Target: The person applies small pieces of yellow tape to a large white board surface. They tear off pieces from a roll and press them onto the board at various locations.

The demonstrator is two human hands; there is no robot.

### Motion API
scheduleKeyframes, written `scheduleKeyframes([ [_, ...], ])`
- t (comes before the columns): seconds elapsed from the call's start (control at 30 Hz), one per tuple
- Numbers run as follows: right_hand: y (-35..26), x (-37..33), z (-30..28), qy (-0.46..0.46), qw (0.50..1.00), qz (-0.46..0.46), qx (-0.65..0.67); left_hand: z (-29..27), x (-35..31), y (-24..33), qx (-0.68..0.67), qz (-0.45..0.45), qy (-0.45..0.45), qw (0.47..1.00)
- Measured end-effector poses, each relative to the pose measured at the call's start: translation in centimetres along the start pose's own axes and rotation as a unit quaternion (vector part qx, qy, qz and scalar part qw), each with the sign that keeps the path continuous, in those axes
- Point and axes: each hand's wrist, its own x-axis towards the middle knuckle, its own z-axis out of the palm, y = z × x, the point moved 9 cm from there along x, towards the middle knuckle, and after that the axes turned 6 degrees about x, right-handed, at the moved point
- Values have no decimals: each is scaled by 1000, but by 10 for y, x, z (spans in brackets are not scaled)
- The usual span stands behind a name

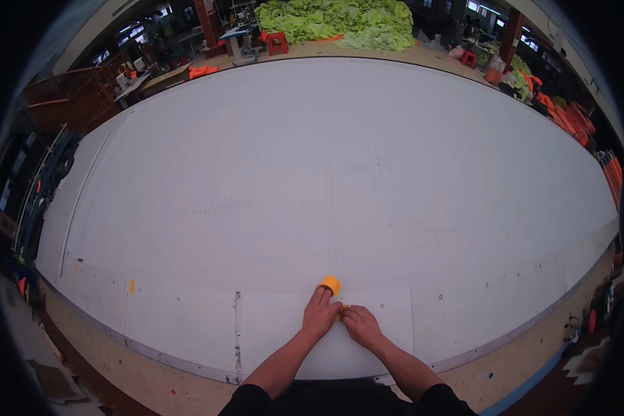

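Note:
Near the front edge of a broad white table [277, 159], my left hand [318, 316] is closed on a roll of yellow tape [332, 283], its fingers reaching into the ring. Close beside it on the right, my right hand [362, 326] is pinched together. A short bit of yellow tape [346, 307] shows between the two hands, at the right fingertips. Whether that bit is still joined to the roll is hidden by my fingers. Both forearms reach in from the lower edge.
A yellow tape strip [132, 286] is stuck to the table at the left, near a long thin white rod [83, 201]. Beyond the far edge lies a heap of bright green fabric [336, 22], with a red stool [277, 43] beside it. Orange bundles [570, 118] stand far right.

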Motion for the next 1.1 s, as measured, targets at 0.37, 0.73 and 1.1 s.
scheduleKeyframes([
  [0.37, 3, -2, -2, -3, 1000, 2, -7, 0, 4, 3, -10, -5, 9, 1000],
  [0.73, 1, -2, -3, -7, 1000, 2, -9, 3, 4, 2, -9, -4, 9, 1000],
  [1.1, 1, -2, -3, -14, 1000, -1, -21, 2, 4, 4, -14, 2, 20, 1000],
])
